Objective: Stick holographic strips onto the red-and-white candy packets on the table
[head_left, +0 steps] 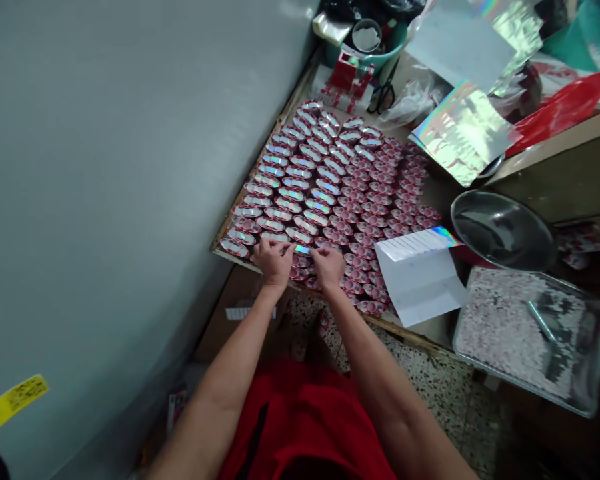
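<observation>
Between my two hands a small shiny rainbow strip [302,249] is stretched level, just over the red-and-white oval pieces near the table's front edge. My left hand [274,261] is closed, pinching the strip's left end. At its right end, the fingers of my right hand [330,267] are pinched together too. Oval pieces [335,237] lie in close rows around both hands. Those on the left and at the back carry silvery strips [291,194]; those to the right show a bare pink printed face.
Right of the rows lies a creased backing sheet [420,277] with shiny strips. Beyond it are a steel bowl [503,230] and a tray [597,333] of small pale bits. Scissors [386,93], a red tape dispenser [347,72] and silvery sheets [465,133] lie farther back. A grey wall [130,167] borders the left.
</observation>
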The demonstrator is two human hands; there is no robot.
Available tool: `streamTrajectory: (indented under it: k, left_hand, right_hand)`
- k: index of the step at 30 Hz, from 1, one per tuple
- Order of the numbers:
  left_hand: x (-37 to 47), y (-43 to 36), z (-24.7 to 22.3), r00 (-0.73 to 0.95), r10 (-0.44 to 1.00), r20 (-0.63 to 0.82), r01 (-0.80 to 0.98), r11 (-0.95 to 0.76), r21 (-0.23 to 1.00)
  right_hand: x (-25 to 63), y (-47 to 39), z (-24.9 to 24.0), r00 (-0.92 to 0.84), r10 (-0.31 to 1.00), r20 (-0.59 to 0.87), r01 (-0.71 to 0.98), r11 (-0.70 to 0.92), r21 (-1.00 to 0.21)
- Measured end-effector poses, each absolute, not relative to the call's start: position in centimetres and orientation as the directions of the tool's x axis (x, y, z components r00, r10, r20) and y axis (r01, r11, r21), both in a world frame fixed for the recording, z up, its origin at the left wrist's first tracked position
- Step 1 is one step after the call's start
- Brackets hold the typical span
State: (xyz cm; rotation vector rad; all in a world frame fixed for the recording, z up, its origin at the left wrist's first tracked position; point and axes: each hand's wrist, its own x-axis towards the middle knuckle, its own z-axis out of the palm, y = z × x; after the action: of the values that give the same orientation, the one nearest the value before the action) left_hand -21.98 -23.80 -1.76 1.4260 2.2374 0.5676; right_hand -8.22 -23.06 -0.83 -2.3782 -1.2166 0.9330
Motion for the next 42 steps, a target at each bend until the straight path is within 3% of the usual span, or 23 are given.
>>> streamTrajectory:
  k: [17,26,30,32,35,36,38,40,42]
  left_hand:
    - [-21.8,-24.0,-2.1,-0.384,0.912,-0.143,0.736,0.396,0.549]
    - [-22.4,-21.1,-0.7,-0.447,0.868,-0.216,0.731,0.494,0.471]
    - [-23.5,-18.6,-0.1,-0.352,0.883,-0.310,0.768,0.462,0.444]
    - [-24.0,-18.8,0.3,-0.306,0.907,-0.291,0.748,0.418,0.515]
    - [-23.9,-21.9,0.7,-0.330,0.924,-0.193,0.574,0.359,0.736]
    - [-23.6,-23.5,0.8,-0.342,0.913,-0.224,0.451,0.368,0.813]
    - [-22.7,-26.6,0.7,-0.260,0.861,-0.436,0.104,0.474,0.874]
    - [-21.7,-29.1,0.6,-0.093,0.730,-0.678,-0.246,0.643,0.726]
    - [-20.9,-30.5,0.6,0.062,0.609,-0.790,-0.478,0.714,0.513]
  right_hand:
    - [-8.3,-23.1,-1.4,0.435,0.803,-0.408,0.615,-0.596,-0.517]
    - [-7.3,-21.6,-0.8,0.513,0.752,-0.414,0.726,-0.637,-0.259]
    - [-6.7,-21.6,-0.6,0.493,0.770,-0.406,0.723,-0.622,-0.301]
    - [-6.7,-21.9,-0.2,0.501,0.770,-0.395,0.684,-0.632,-0.364]
    - [-6.8,-22.6,0.3,0.531,0.766,-0.361,0.561,-0.638,-0.528]
    - [-6.9,-22.8,0.5,0.543,0.763,-0.350,0.511,-0.631,-0.583]
    - [-7.2,-23.0,0.5,0.564,0.753,-0.338,0.418,-0.613,-0.670]
    - [-7.5,-23.2,0.4,0.571,0.746,-0.342,0.346,-0.597,-0.724]
    - [-7.7,-23.2,0.1,0.570,0.744,-0.348,0.304,-0.585,-0.752]
